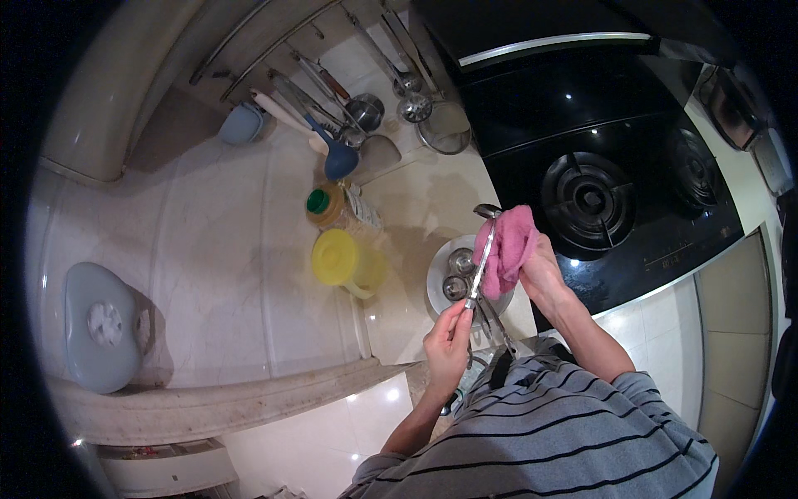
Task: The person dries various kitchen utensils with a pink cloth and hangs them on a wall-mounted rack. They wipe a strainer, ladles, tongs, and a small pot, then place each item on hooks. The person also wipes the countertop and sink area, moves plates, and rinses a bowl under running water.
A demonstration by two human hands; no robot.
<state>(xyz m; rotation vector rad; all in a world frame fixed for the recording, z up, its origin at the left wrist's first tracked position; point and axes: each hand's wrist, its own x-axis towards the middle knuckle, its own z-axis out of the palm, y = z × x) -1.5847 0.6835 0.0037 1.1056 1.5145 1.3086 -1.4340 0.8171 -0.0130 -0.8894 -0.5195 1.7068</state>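
My left hand (450, 343) grips the handle end of a metal ladle (481, 265), whose bowl points away from me. In my right hand (543, 271) is a bunched pink cloth (512, 246), lying against the ladle's shaft just below the bowl. Underneath both hands stands a white bowl (434, 293) on the counter. Inside it are small round metal pieces (456, 287) and other metal utensils (495, 318), whose handles reach over the near rim. The cloth and ladle hide part of the bowl.
To the right is a black glass gas hob (592, 199). A yellow-lidded jug (340, 259) and a green-capped jar (343, 209) stand left of the bowl. Ladles and strainers (368, 115) hang from a wall rail. Far left sits a grey tissue dispenser (100, 327).
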